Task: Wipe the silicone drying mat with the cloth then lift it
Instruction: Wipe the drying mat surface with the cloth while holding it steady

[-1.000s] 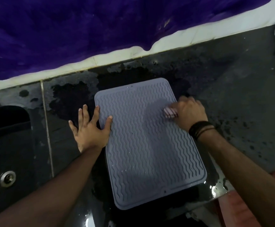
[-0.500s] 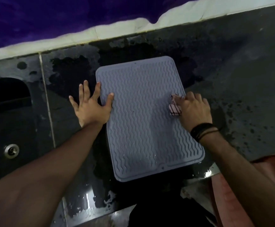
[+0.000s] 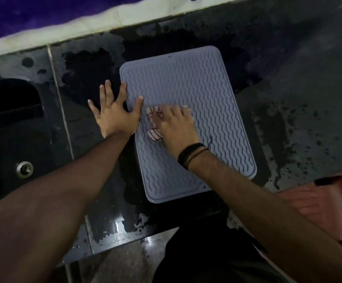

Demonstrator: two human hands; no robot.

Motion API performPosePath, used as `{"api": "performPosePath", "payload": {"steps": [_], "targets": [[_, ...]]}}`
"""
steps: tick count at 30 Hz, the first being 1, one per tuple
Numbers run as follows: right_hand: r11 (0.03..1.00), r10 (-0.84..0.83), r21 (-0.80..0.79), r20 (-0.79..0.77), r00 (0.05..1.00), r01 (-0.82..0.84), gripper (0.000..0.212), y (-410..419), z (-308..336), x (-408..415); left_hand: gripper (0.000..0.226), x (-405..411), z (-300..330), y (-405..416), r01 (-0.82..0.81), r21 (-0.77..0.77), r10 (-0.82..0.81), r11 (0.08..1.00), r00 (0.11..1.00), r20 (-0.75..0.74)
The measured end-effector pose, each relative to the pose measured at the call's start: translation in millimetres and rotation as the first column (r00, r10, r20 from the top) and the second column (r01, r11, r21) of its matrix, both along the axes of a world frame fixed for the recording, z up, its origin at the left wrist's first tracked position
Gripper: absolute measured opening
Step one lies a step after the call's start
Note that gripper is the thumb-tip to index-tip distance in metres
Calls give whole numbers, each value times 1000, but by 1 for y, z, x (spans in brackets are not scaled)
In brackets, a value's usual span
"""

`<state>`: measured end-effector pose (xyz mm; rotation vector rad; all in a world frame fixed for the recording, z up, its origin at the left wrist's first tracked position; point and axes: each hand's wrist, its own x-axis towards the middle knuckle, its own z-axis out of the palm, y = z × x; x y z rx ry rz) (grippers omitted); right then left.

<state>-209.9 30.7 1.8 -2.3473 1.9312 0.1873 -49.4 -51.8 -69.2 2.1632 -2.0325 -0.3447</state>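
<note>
- two hands work at once: the left hand (image 3: 115, 117) lies flat with fingers spread and straight, gripping nothing, its thumb and forefinger resting on the left edge of the silicone drying mat (image 3: 196, 103) and the other fingers on the wet black counter (image 3: 288, 94).
- right hand (image 3: 175, 125) presses the striped cloth (image 3: 154, 124) down onto the mat's left-centre; the fingers look fairly straight over the cloth, but blur keeps me from telling whether any of them curl round it.
- doing this step well, i judge, means keeping the left hand's weight on the edge so the mat cannot slide on the wet counter, and running the cloth along the wavy ridges in overlapping passes.
- the cloth sits mostly under the right palm and fingers, poking out on the thumb side, just beside the left thumb.
- the mat lies flat, long side running away from the person, between the sink (image 3: 9, 127) and the splashed part of the counter.
</note>
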Motion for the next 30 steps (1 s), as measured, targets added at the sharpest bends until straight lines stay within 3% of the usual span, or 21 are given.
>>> {"api": "performPosePath", "payload": {"steps": [6,12,16,20,25,30], "targets": [[987,-30,156,4,1000,29,41,43,20,-36,73,0,4,1,3,23,-2,1000,999,-36],[988,-151,-26,50,987,152,45,-2,27,-29,73,0,4,1,5,17,-5,1000,1000,-28],[991,-121,54,-6,993,122,55,-25,5,-10,75,1,2,0,-3,8,3,1000,1000,-14],[996,-73,60,-4,997,73,50,27,5,-22,76,1,-1,-1,-4,2,4,1000,1000,-17],[974,-65,217,-14,998,67,43,98,27,-56,77,1,1,1,-3,2,3,1000,1000,-29],[984,-178,31,48,983,177,41,67,33,-67,77,0,4,2,-4,12,4,1000,1000,-22]]}}
